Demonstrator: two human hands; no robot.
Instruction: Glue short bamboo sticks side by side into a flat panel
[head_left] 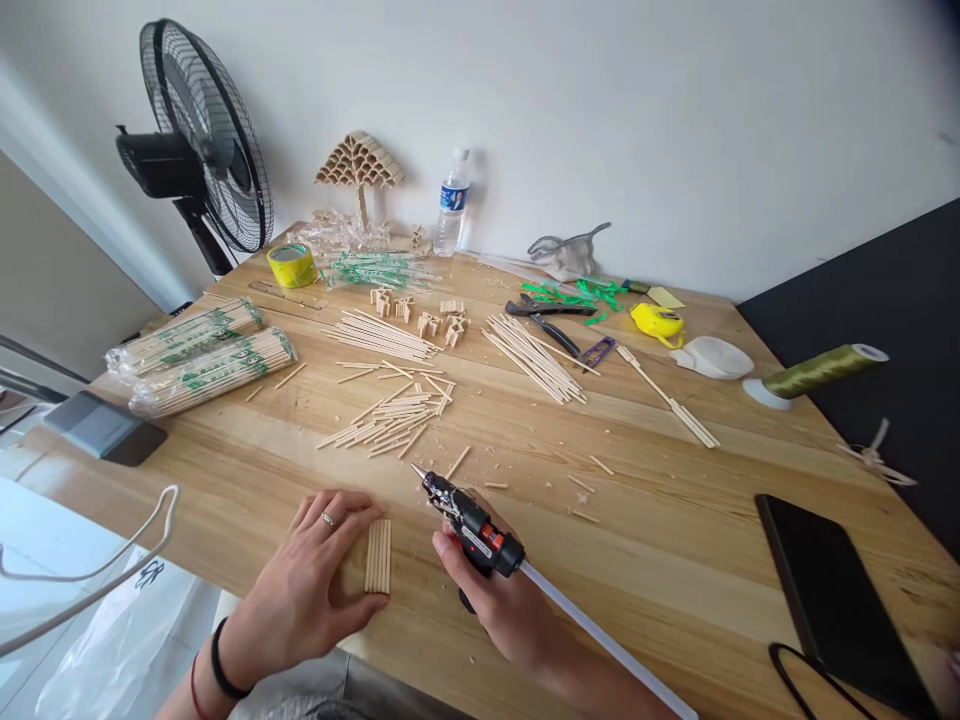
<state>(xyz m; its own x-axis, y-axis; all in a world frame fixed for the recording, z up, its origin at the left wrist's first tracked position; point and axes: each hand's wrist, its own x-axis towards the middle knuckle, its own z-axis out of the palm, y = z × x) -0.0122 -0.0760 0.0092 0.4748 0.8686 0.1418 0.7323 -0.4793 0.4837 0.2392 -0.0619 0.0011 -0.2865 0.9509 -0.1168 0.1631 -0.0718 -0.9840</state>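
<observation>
My right hand (487,575) is wrapped round a black hot glue gun (469,525), its metal nozzle pointing up and left. A long white glue stick (600,640) runs out of the gun's back end. On the table, a small flat row of short wooden sticks (379,556) lies side by side. My left hand (322,565) grips this row between the thumb at its near end and a finger at its far end. The nozzle is apart from the row, above and to the right. Loose cut sticks (390,420) lie scattered just beyond both hands.
Longer sticks (536,360), small stick assemblies (427,322), pliers (555,325), a yellow tape measure (658,322) and a thread spool (817,375) lie farther back. Bagged sticks (217,370) and a fan (202,140) are left. A black tablet-like slab (840,600) lies right.
</observation>
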